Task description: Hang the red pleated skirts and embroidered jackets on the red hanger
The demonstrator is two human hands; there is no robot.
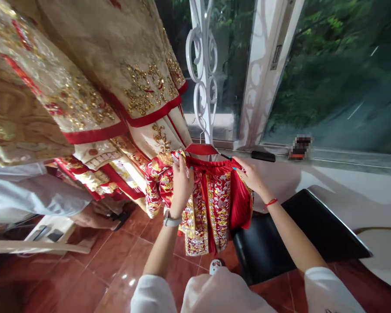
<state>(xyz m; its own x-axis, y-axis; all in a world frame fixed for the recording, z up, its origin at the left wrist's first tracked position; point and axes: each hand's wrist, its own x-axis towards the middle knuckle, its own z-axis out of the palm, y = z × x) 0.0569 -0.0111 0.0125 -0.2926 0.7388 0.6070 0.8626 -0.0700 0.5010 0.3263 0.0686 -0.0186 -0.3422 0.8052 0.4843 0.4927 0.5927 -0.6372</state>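
Note:
A red skirt point(215, 204) with gold and silver embroidery hangs from a clip hanger point(202, 148), its metal hook up by a white scrollwork post point(203, 65). My left hand point(181, 184) grips the skirt's waistband on the left, a watch on its wrist. At the waistband's right end, my right hand point(251, 176) holds the fabric by the hanger bar; a red string circles that wrist. Both hands are closed on the cloth.
Cream and gold embroidered garments point(84, 78) with red trim hang at the left. Another person's sleeve and hand point(94, 217) reach in low at the left. A black stool point(296, 234) stands below the skirt on red floor tiles. A window point(329, 74) runs behind.

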